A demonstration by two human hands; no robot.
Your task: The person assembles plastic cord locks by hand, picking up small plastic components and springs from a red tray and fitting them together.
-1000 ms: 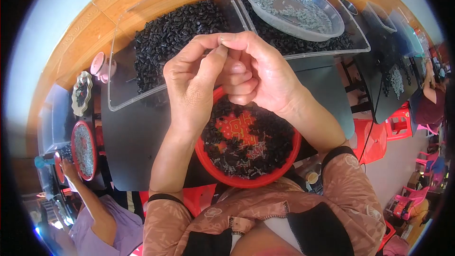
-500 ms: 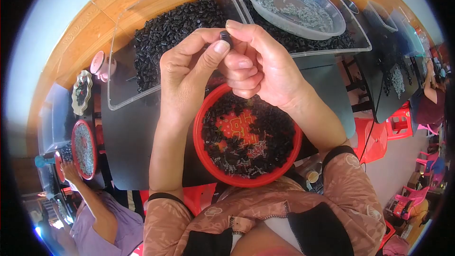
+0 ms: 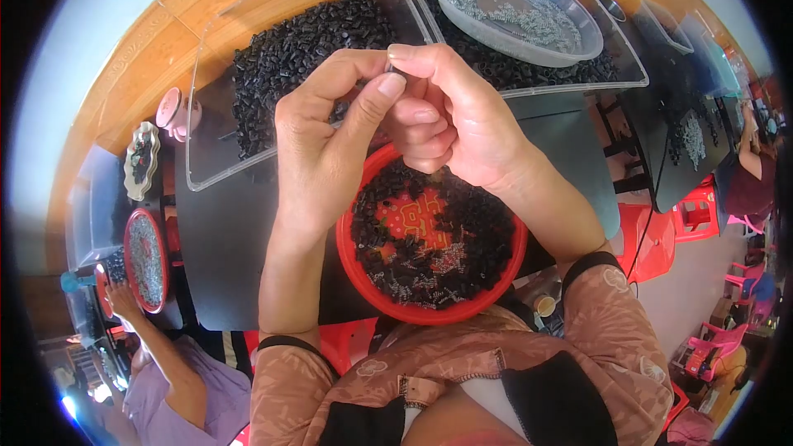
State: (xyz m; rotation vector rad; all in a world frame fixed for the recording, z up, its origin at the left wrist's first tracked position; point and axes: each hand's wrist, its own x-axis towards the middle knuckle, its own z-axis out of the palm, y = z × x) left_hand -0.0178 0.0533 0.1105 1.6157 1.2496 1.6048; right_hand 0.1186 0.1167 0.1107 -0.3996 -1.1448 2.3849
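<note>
My left hand (image 3: 326, 128) is closed, with thumb and forefinger pinched on a small black plastic piece (image 3: 396, 71). Only a sliver of it shows between the fingertips. My right hand (image 3: 462, 107) meets it from the other side, its thumb and forefinger pressing at the top of the piece and its other fingers curled in. Below both hands stands a red basin (image 3: 347, 252) with a printed bottom. In it lie many loose black plastic pieces (image 3: 487, 231) and small metal springs (image 3: 450, 258).
Beyond my hands, a clear tray (image 3: 216, 179) holds heaped black pieces (image 3: 322, 37). A translucent bowl of springs (image 3: 570, 59) rests on more of them. At left, a person's hand (image 3: 124, 304) is near a red basin of springs (image 3: 147, 260). Red stools (image 3: 648, 239) stand at right.
My fingertips have closed further over the black piece, so much less of it shows. My left thumb has shifted slightly right and up. The basin has stayed in place.
</note>
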